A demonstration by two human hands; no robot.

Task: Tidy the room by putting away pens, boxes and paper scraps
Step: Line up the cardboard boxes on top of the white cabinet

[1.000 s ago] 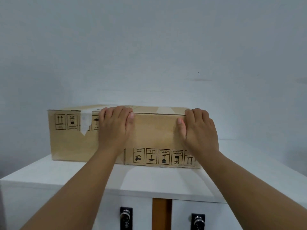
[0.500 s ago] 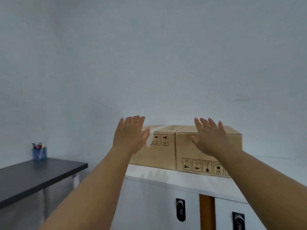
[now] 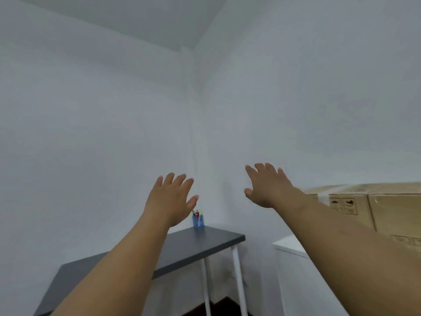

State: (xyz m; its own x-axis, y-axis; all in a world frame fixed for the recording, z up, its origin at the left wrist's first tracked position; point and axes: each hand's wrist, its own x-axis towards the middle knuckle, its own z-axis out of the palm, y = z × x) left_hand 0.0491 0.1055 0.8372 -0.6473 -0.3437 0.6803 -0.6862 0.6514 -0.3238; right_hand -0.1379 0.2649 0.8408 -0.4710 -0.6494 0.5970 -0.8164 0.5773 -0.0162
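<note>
The left hand [image 3: 172, 200], fingers spread, holds nothing. Just right of its thumb, farther back, a blue cup of pens [image 3: 198, 219] stands on the dark bench [image 3: 200, 244]. The right hand [image 3: 267, 188] is also spread and empty. The cardboard box [image 3: 391, 208] lies to its right on a white cabinet [image 3: 288, 245], untouched.

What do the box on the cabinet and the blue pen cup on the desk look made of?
Box: likely corrugated cardboard, matte brown, with printed handling symbols and a tape strip. Pen cup: probably translucent blue plastic, judging by its see-through tint; too small to be sure.
</note>
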